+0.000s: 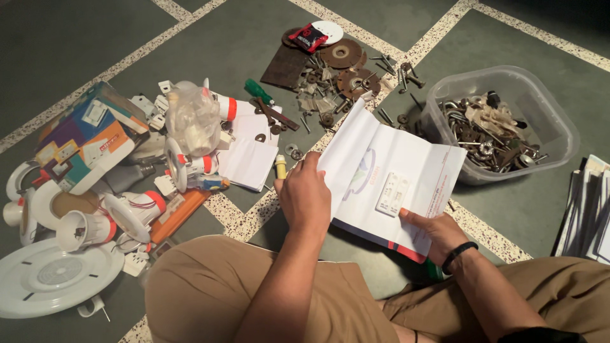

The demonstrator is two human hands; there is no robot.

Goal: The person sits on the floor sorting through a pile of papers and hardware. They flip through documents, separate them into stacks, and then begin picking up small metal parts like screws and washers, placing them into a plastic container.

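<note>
The green floor [241, 38] with pale speckled bands runs bare toward the top left, far beyond the grip, and that is the widest free room; a smaller bare patch lies just under the held sheet, between the knees in tan trousers [210, 286]. Left of the grip the floor is crowded: a round white lamp plate [54, 276] at the lower left edge, white and orange lamp parts [130, 213], a colourful carton [86, 136] and a clear bag of white fittings [192, 117]; a stack of white paper [248, 162] lies just left of the left hand. Beyond the sheet's top edge sits a heap of rusty discs, bolts and washers [337, 73]; a clear plastic tub [559, 114] of metal hardware stands close to the sheet's upper right corner; dark papers [588, 213] line the right edge.

The white folded envelope [397, 171] is held above the floor between the two hands, tilted, its top edge reaching toward the rusty heap. The left hand [305, 197] clasps its left edge, back of the hand up, forearm coming straight from below; the right hand [438, 232], with a black wristband [459, 254], pinches the lower right corner, thumb on top. A small white switch plate [392, 194] rests on the envelope, just left of the right thumb.
</note>
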